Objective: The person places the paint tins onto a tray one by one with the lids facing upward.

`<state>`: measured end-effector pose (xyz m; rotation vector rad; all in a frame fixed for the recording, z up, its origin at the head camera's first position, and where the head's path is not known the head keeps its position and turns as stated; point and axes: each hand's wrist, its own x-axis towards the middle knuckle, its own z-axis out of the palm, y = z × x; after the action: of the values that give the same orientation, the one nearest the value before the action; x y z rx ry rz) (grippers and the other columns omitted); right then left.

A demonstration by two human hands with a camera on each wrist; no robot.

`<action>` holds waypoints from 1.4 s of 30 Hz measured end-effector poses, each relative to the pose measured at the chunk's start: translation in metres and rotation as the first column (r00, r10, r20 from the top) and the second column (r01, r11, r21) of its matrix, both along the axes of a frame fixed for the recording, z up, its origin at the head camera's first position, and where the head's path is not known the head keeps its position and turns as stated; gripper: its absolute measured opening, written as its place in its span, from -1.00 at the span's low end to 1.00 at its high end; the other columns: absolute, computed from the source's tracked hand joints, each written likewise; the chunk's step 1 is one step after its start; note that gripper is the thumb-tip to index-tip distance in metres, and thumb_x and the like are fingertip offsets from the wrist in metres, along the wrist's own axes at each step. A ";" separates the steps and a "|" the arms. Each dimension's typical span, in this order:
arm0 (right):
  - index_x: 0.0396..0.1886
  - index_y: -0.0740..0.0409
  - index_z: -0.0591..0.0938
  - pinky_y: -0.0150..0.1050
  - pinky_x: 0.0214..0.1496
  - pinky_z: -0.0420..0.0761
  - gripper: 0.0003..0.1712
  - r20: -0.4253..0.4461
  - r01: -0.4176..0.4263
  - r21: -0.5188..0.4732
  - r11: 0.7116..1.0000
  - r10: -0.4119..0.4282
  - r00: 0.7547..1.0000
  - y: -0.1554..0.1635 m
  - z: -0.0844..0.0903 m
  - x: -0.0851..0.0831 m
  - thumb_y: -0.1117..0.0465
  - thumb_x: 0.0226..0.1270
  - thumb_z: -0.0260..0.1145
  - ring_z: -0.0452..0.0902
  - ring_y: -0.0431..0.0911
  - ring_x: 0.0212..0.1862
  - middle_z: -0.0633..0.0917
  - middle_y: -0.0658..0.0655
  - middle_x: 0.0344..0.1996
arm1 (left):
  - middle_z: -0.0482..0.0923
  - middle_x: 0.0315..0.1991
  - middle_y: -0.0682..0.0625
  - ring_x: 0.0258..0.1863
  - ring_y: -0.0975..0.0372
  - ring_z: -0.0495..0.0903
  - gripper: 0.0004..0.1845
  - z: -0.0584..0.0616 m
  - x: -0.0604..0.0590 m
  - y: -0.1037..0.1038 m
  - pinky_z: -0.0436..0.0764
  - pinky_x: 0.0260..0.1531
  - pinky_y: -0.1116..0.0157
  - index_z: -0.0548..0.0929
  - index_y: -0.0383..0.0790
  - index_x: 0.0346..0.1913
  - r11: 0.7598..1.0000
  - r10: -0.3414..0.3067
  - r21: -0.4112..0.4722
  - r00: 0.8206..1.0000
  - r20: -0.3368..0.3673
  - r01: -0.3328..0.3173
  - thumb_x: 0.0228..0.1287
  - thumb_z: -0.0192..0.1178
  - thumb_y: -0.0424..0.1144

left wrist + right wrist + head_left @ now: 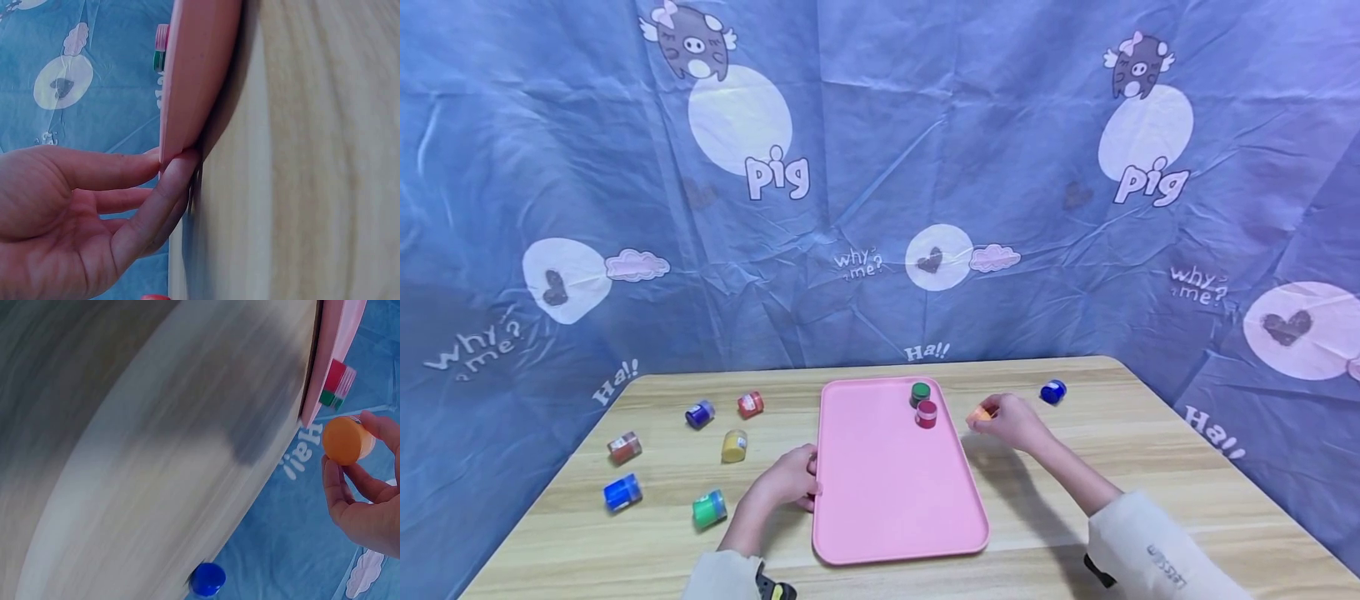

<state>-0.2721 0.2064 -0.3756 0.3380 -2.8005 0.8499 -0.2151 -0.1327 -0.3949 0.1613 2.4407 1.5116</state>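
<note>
My left hand (790, 477) grips the left rim of a pink tray (887, 500), thumb on top and fingers underneath in the left wrist view. My right hand (1011, 423) pinches a small orange paint jar (345, 440) between thumb and fingers, just outside the tray's right rim. A dark green jar (920, 393) and a dark red jar (927, 414) stand upright on the tray at its far right corner. Right of my right hand, a blue jar (1053, 392) lies on its side on the table.
On the wooden table (647, 558) left of the tray lie several jars: purple (700, 414), red (750, 405), yellow (734, 446), brownish red (624, 447), blue (622, 492) and green (709, 508). A blue printed cloth (880, 167) hangs behind the table.
</note>
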 end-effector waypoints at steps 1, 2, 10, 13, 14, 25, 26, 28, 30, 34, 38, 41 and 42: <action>-0.45 0.24 0.66 -0.29 -0.46 0.44 -0.79 0.006 0.001 -0.010 1.000 -0.001 1.000 -0.003 -0.001 0.000 0.19 -0.08 0.40 0.41 -0.18 -0.51 0.59 -0.03 -0.62 | 0.31 -0.42 -0.16 -0.59 0.12 0.48 -0.60 0.000 0.000 0.000 0.63 -0.59 0.22 0.36 -0.55 -0.11 1.000 -0.002 -0.003 1.000 0.000 0.002 -0.12 0.00 -0.76; -0.45 0.24 0.65 -0.29 -0.46 0.45 -0.79 0.011 -0.001 -0.016 1.000 0.001 1.000 -0.005 -0.001 0.000 0.19 -0.08 0.41 0.42 -0.18 -0.51 0.59 -0.03 -0.61 | 0.30 -0.42 -0.16 -0.59 0.12 0.48 -0.59 0.000 0.000 0.000 0.63 -0.59 0.22 0.36 -0.55 -0.10 1.000 -0.004 -0.006 1.000 0.000 0.004 -0.12 0.00 -0.76; -0.42 0.28 0.64 -0.31 -0.43 0.49 -0.78 0.068 0.010 -0.082 0.997 -0.004 0.998 -0.027 -0.003 0.000 0.24 -0.09 0.40 0.48 -0.17 -0.47 0.62 0.01 -0.56 | 0.32 -0.41 -0.17 -0.59 0.11 0.49 -0.55 0.000 0.001 -0.001 0.63 -0.60 0.23 0.35 -0.58 -0.04 1.000 -0.007 -0.010 1.000 -0.004 0.007 -0.11 0.01 -0.76; -0.40 0.29 0.64 -0.32 -0.42 0.50 -0.76 0.095 0.012 -0.122 0.992 -0.001 0.995 -0.034 -0.004 0.000 0.25 -0.08 0.42 0.49 -0.16 -0.46 0.63 0.02 -0.55 | 0.33 -0.40 -0.17 -0.59 0.12 0.50 -0.56 -0.001 0.001 -0.001 0.63 -0.60 0.23 0.35 -0.59 -0.05 1.000 -0.011 -0.008 1.000 -0.011 0.011 -0.12 0.01 -0.76; -0.39 0.29 0.64 -0.32 -0.43 0.51 -0.76 0.105 0.015 -0.134 0.991 0.000 0.994 -0.037 -0.003 0.000 0.25 -0.08 0.42 0.50 -0.16 -0.46 0.63 0.02 -0.55 | 0.34 -0.40 -0.17 -0.59 0.12 0.50 -0.56 -0.001 0.001 -0.001 0.63 -0.60 0.23 0.35 -0.59 -0.05 1.000 -0.011 -0.008 1.000 -0.012 0.011 -0.11 0.01 -0.76; -0.30 0.36 0.59 -0.30 -0.37 0.56 -0.69 0.182 0.013 -0.245 0.969 0.033 0.983 -0.055 -0.008 0.000 0.33 -0.09 0.43 0.51 -0.11 -0.39 0.61 0.08 -0.48 | 0.34 -0.40 -0.17 -0.56 0.13 0.49 -0.59 0.000 0.001 0.001 0.63 -0.58 0.25 0.36 -0.57 -0.08 1.000 -0.008 -0.015 1.000 -0.009 0.008 -0.11 0.00 -0.76; -0.30 0.36 0.59 -0.30 -0.36 0.57 -0.69 0.188 0.014 -0.258 0.966 0.036 0.981 -0.056 -0.008 -0.001 0.35 -0.09 0.43 0.51 -0.11 -0.38 0.61 0.09 -0.48 | 0.34 -0.40 -0.16 -0.56 0.14 0.49 -0.59 0.000 0.001 0.001 0.63 -0.58 0.25 0.36 -0.57 -0.08 1.000 -0.009 -0.016 1.000 -0.010 0.009 -0.11 0.01 -0.76; -0.29 0.37 0.58 -0.29 -0.36 0.57 -0.68 0.192 0.009 -0.264 0.964 0.044 0.980 -0.057 -0.010 -0.001 0.36 -0.10 0.43 0.51 -0.11 -0.38 0.61 0.09 -0.47 | 0.34 -0.40 -0.16 -0.57 0.13 0.49 -0.60 0.000 0.000 0.001 0.63 -0.58 0.24 0.37 -0.56 -0.10 1.000 -0.010 -0.012 1.000 -0.011 0.010 -0.11 0.01 -0.76; -0.29 0.36 0.57 -0.30 -0.35 0.56 -0.67 0.191 0.004 -0.259 0.966 0.047 0.980 -0.059 -0.011 -0.001 0.37 -0.12 0.44 0.50 -0.11 -0.37 0.60 0.08 -0.47 | 0.34 -0.40 -0.17 -0.58 0.13 0.50 -0.61 0.000 0.000 0.001 0.63 -0.58 0.24 0.37 -0.55 -0.11 1.000 -0.012 -0.006 1.000 -0.011 0.011 -0.11 0.01 -0.76; -0.31 0.35 0.56 -0.28 -0.32 0.54 -0.66 0.167 -0.008 -0.227 0.974 0.047 0.985 -0.061 -0.013 -0.001 0.38 -0.14 0.46 0.48 -0.10 -0.37 0.58 0.09 -0.47 | 0.35 -0.39 -0.17 -0.58 0.14 0.49 -0.61 -0.001 -0.001 0.001 0.63 -0.59 0.24 0.37 -0.55 -0.12 1.000 -0.017 -0.001 1.000 -0.012 0.017 -0.11 0.01 -0.76; -0.34 0.35 0.55 -0.25 -0.31 0.54 -0.69 0.141 -0.022 -0.199 0.980 0.050 0.989 -0.062 -0.015 0.000 0.42 -0.15 0.44 0.47 -0.08 -0.37 0.57 0.09 -0.47 | 0.35 -0.40 -0.17 -0.58 0.14 0.49 -0.64 -0.001 -0.001 0.001 0.63 -0.59 0.24 0.37 -0.54 -0.14 1.000 -0.023 -0.001 1.000 -0.013 0.023 -0.11 0.02 -0.75; -0.35 0.34 0.55 -0.26 -0.32 0.54 -0.71 0.140 -0.020 -0.184 0.983 0.046 0.989 -0.062 -0.017 -0.001 0.43 -0.15 0.42 0.46 -0.08 -0.37 0.57 0.09 -0.47 | 0.36 -0.39 -0.17 -0.58 0.14 0.49 -0.63 0.000 -0.002 0.001 0.63 -0.58 0.23 0.37 -0.54 -0.14 1.000 -0.020 -0.001 1.000 -0.009 0.020 -0.10 0.02 -0.75; -0.35 0.35 0.55 -0.26 -0.32 0.54 -0.71 0.140 -0.021 -0.182 0.983 0.047 0.989 -0.062 -0.017 -0.002 0.43 -0.14 0.42 0.47 -0.08 -0.37 0.57 0.10 -0.47 | 0.36 -0.39 -0.17 -0.58 0.13 0.50 -0.63 0.000 -0.002 0.001 0.63 -0.58 0.24 0.37 -0.54 -0.13 1.000 -0.018 -0.001 1.000 -0.007 0.018 -0.10 0.02 -0.75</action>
<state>-0.2736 0.1443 -0.3927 0.3085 -2.8244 1.1705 -0.2168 -0.1318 -0.3948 0.1881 2.4389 1.5042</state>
